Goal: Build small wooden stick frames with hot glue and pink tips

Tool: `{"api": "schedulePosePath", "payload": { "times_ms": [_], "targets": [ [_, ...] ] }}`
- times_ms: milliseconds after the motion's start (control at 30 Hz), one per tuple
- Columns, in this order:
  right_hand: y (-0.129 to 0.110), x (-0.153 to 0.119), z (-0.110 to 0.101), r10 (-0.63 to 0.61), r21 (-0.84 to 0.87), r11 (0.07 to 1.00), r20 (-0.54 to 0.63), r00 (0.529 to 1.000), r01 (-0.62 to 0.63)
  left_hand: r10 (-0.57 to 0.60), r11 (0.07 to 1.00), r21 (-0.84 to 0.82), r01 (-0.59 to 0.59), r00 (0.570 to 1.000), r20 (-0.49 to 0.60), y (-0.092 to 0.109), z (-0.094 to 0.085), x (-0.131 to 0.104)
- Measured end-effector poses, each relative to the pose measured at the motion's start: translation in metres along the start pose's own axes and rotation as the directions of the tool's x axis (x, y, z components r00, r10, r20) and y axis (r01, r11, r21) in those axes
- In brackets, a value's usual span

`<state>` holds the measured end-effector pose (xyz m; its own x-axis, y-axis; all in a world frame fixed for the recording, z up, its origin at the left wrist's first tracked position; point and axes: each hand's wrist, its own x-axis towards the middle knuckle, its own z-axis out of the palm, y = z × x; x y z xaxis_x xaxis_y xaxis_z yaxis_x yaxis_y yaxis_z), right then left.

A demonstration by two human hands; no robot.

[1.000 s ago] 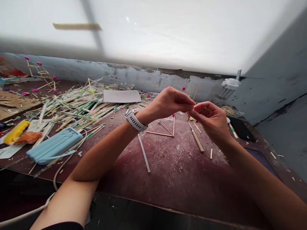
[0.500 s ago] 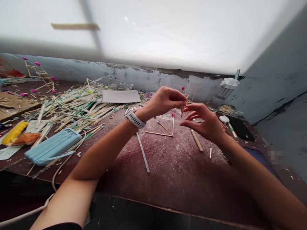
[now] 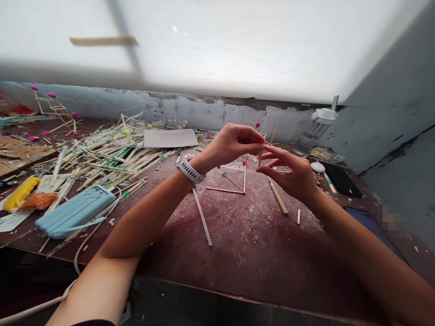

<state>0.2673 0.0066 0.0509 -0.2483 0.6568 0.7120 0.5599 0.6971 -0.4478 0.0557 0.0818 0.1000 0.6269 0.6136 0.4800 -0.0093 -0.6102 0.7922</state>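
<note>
My left hand [image 3: 234, 139], with a white watch on its wrist, has its thumb and index finger closed on a short wooden stick [image 3: 260, 158] hanging upright above the table. My right hand [image 3: 290, 171] meets it from the right. Its index finger is by the left fingertips and its thumb at the stick's lower end, so the stick stands between them. Below and left, joined wooden sticks [image 3: 226, 190] form an open angle, one of them upright with a pink ball [image 3: 244, 163] on top. Behind the hands, another stick piece with a pink ball [image 3: 258, 125] is partly hidden.
A heap of sticks [image 3: 102, 154] covers the left, with a light blue power bank [image 3: 76, 210] in front. A craft knife [image 3: 278, 199] and a white strip [image 3: 202, 217] lie on the dark red table [image 3: 238, 262]. A clear bottle [image 3: 314, 129] and black phone [image 3: 341, 180] are at right.
My right hand has moved slightly in, its thumb and index finger closing on the short stick. My left hand keeps its pinch almost in place.
</note>
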Motion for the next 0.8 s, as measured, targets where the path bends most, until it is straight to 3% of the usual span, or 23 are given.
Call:
{"api": "schedulePosePath", "payload": {
  "times_ms": [167,300,500,800],
  "targets": [
    [0.0054,-0.0011,0.0011,-0.045,-0.063,0.997,0.007,0.999,0.046,0.001,0.997,-0.075,0.002,0.999,0.042,-0.0015,-0.0011,0.0001],
    [0.009,-0.0016,0.0019,-0.193,-0.099,0.977,-0.033,0.981,0.189,0.002,0.998,-0.07,0.004,0.996,0.092,-0.0027,-0.0033,0.0003],
    [0.0094,-0.0025,0.0031,-0.289,-0.154,0.948,-0.052,0.956,0.278,0.015,0.993,-0.12,0.0,0.992,0.123,-0.0005,-0.0044,-0.0009],
    [0.0085,-0.0027,0.003,-0.28,-0.179,0.947,-0.043,0.959,0.268,0.018,0.996,-0.092,0.003,0.976,0.217,0.0041,-0.007,-0.004]
  ]
}}
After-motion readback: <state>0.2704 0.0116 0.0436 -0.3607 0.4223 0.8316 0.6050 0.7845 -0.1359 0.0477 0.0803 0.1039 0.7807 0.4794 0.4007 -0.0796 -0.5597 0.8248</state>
